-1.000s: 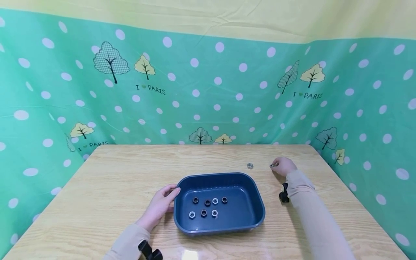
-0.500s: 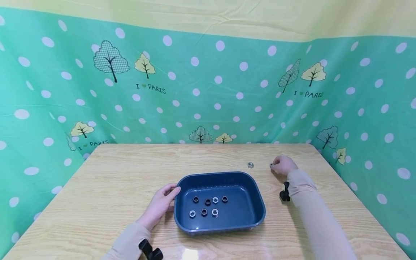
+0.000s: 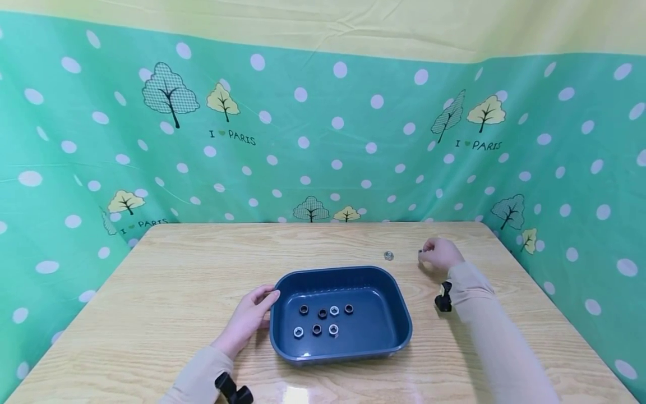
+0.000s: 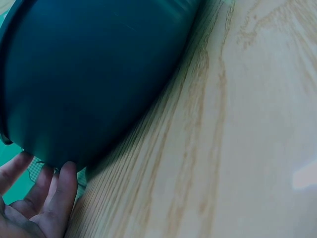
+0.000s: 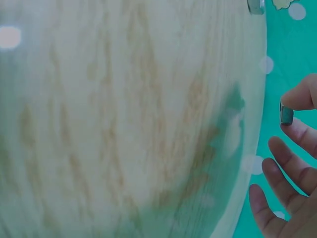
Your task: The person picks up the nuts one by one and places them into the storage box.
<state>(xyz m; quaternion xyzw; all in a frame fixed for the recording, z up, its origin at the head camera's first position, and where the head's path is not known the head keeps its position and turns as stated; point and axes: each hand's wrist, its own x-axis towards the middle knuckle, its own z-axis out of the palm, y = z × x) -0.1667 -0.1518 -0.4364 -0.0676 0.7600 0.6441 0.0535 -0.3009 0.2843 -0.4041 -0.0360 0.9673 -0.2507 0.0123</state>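
In the head view, a dark blue plastic tray (image 3: 365, 345) stands on the wooden table, with several silver and dark hex nuts (image 3: 334, 330) lying at its left and middle. My left hand (image 3: 248, 314) rests at the tray's left end. Its fingertips touch the outer wall in the left wrist view. Toward the table's back right, my right hand (image 3: 441, 255) pinches a small metal nut (image 5: 286, 114) between thumb and index finger, the other fingers loosely spread. Another silver nut (image 3: 388, 256) lies behind the tray, left of the right hand.
A green curtain (image 3: 328, 146) with white dots and printed trees hangs behind the table and along both sides. The wooden tabletop (image 3: 202, 269) stretches out left of the tray. Black wrist mounts (image 3: 444, 297) sit on both forearms.
My right hand, holding the nut, has risen slightly from the tabletop. The left hand, the tray and the other nuts stay where they were.
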